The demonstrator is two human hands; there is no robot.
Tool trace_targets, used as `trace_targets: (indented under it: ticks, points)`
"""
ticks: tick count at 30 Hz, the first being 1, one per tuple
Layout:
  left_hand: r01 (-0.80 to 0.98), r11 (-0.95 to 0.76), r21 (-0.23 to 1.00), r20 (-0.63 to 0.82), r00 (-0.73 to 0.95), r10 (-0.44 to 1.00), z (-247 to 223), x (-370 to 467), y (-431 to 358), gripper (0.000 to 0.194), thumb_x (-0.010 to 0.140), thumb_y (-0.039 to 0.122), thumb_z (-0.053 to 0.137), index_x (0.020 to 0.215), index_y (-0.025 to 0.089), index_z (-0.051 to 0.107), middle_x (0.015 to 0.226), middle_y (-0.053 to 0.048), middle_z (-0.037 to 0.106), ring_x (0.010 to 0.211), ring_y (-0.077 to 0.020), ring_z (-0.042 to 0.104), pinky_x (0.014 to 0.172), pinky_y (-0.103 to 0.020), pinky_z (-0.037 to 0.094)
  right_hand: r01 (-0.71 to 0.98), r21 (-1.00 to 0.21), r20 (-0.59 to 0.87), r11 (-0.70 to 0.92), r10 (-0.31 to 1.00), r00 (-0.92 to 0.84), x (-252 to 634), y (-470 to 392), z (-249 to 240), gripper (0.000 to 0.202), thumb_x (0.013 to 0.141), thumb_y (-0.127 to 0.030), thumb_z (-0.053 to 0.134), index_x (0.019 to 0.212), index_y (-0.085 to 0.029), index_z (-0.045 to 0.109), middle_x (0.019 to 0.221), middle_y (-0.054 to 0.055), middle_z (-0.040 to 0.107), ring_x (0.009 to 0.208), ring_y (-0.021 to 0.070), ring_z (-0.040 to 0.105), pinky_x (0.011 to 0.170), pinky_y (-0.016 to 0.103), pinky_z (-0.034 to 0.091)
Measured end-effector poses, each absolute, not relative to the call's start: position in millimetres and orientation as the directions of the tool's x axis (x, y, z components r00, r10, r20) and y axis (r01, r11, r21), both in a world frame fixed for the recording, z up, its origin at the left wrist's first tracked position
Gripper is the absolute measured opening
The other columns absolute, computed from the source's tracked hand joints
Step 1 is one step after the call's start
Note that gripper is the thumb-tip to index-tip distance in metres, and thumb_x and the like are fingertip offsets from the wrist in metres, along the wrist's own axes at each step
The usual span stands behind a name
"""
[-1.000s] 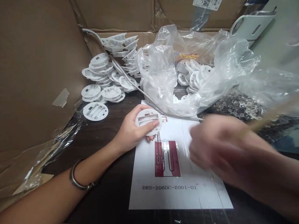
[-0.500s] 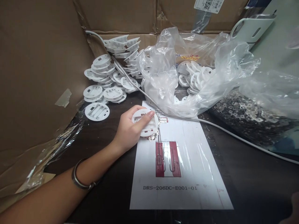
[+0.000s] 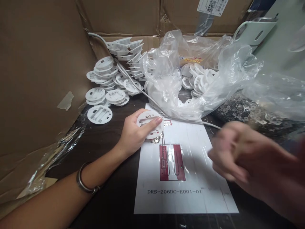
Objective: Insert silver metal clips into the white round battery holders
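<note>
My left hand (image 3: 133,135) is closed around a white round battery holder (image 3: 152,129), its thumb lying across the face. Small metal contact pieces (image 3: 156,139) show under the disc's lower edge, above the printed sheet (image 3: 195,190). My right hand (image 3: 233,152) is over the sheet's right side, smeared by motion. Its fingers look curled, but whether anything is in them cannot be made out.
White battery holders (image 3: 114,95) are piled at the back left. More lie in a clear plastic bag (image 3: 164,89). A heap of metal contacts (image 3: 247,109) lies at right. A grey cable (image 3: 152,100) crosses the table. Cardboard walls (image 3: 43,63) stand at the left and back.
My right hand has moved in from the lower right corner to the sheet's right side. My left hand keeps its hold on the battery holder, barely shifted.
</note>
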State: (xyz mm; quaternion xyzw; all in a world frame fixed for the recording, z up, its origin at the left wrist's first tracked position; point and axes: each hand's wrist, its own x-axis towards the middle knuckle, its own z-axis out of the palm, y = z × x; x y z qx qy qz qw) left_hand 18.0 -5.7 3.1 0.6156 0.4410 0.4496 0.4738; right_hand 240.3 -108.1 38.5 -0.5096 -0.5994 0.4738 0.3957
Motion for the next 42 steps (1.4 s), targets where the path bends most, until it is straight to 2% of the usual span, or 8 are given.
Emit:
trace_targets:
  ticks: [2, 6, 11, 21, 28, 36, 39, 42]
  points:
    - [0.131, -0.178, 0.975, 0.147, 0.219, 0.965, 4, 19, -8, 0.021, 0.074, 0.033, 0.076, 0.079, 0.016, 0.065, 0.069, 0.000, 0.066, 0.060, -0.0107, 0.061, 0.054, -0.019, 0.049, 0.109, -0.994, -0.037, -0.016, 0.981, -0.191, 236, -96, 34, 0.058, 0.093, -0.067, 0.022, 0.086, -0.025, 0.061, 0.054, -0.001, 0.043, 0.042, 0.0111, 0.032, 0.039, 0.026, 0.029]
    - [0.156, -0.179, 0.971, 0.131, 0.279, 0.951, 3, 22, -12, 0.021, 0.076, 0.036, 0.073, 0.082, 0.016, 0.068, 0.073, -0.001, 0.069, 0.065, -0.0136, 0.064, 0.056, -0.021, 0.050, 0.323, -0.946, -0.062, 0.021, 0.968, -0.244, 229, -85, 20, 0.030, 0.097, -0.044, 0.046, 0.101, -0.025, 0.069, 0.062, -0.002, 0.047, 0.055, 0.0091, 0.041, 0.052, 0.023, 0.033]
    - [0.227, -0.278, 0.933, 0.189, 0.349, 0.918, 4, 23, -18, 0.021, 0.081, 0.034, 0.066, 0.096, 0.019, 0.070, 0.084, -0.003, 0.072, 0.074, -0.0166, 0.067, 0.066, -0.025, 0.053, 0.329, -0.941, -0.030, 0.076, 0.952, -0.306, 225, -83, 17, 0.033, 0.099, -0.040, 0.044, 0.125, -0.031, 0.062, 0.062, -0.004, 0.054, 0.060, 0.0094, 0.047, 0.060, 0.022, 0.037]
    - [0.249, -0.395, 0.884, 0.276, 0.404, 0.872, 4, 21, -20, 0.019, 0.084, 0.032, 0.062, 0.094, 0.020, 0.072, 0.088, -0.004, 0.073, 0.077, -0.0163, 0.067, 0.072, -0.025, 0.054, 0.338, -0.936, -0.029, 0.101, 0.932, -0.361, 220, -81, 16, 0.036, 0.100, -0.038, 0.041, 0.133, -0.036, 0.054, 0.061, -0.005, 0.057, 0.059, 0.0086, 0.049, 0.059, 0.020, 0.037]
    - [0.300, -0.385, 0.873, 0.251, 0.399, 0.882, 5, 22, -22, 0.017, 0.077, 0.035, 0.071, 0.079, 0.018, 0.072, 0.075, -0.003, 0.073, 0.066, -0.0157, 0.066, 0.062, -0.023, 0.054, 0.417, -0.894, 0.008, 0.165, 0.935, -0.354, 221, -80, 16, 0.036, 0.098, -0.036, 0.042, 0.127, -0.029, 0.062, 0.058, -0.002, 0.051, 0.054, 0.0114, 0.043, 0.053, 0.023, 0.036]
    - [0.276, -0.385, 0.881, 0.263, 0.390, 0.882, 2, 23, -21, 0.011, 0.077, 0.030, 0.072, 0.078, 0.019, 0.072, 0.074, 0.000, 0.072, 0.065, -0.0125, 0.066, 0.061, -0.019, 0.053, 0.422, -0.894, -0.019, 0.150, 0.929, -0.370, 221, -78, 16, 0.034, 0.098, -0.035, 0.041, 0.121, -0.029, 0.065, 0.064, -0.002, 0.055, 0.056, 0.0108, 0.044, 0.055, 0.023, 0.036]
    - [0.271, -0.384, 0.883, 0.271, 0.374, 0.887, 2, 24, -20, 0.012, 0.079, 0.031, 0.070, 0.081, 0.019, 0.072, 0.076, -0.001, 0.073, 0.067, -0.0133, 0.066, 0.062, -0.020, 0.053, 0.455, -0.878, -0.014, 0.147, 0.944, -0.331, 223, -83, 23, 0.030, 0.096, -0.041, 0.045, 0.104, -0.026, 0.070, 0.060, -0.002, 0.051, 0.054, 0.0109, 0.042, 0.051, 0.024, 0.033]
    - [0.288, -0.376, 0.880, 0.272, 0.344, 0.899, 2, 24, -19, 0.013, 0.078, 0.031, 0.070, 0.081, 0.019, 0.072, 0.077, -0.002, 0.073, 0.069, -0.0151, 0.067, 0.063, -0.023, 0.053, 0.515, -0.848, 0.057, 0.128, 0.987, -0.151, 244, -90, 40, 0.030, 0.090, -0.046, 0.057, 0.076, -0.021, 0.066, 0.056, -0.001, 0.046, 0.049, 0.0104, 0.038, 0.046, 0.027, 0.028]
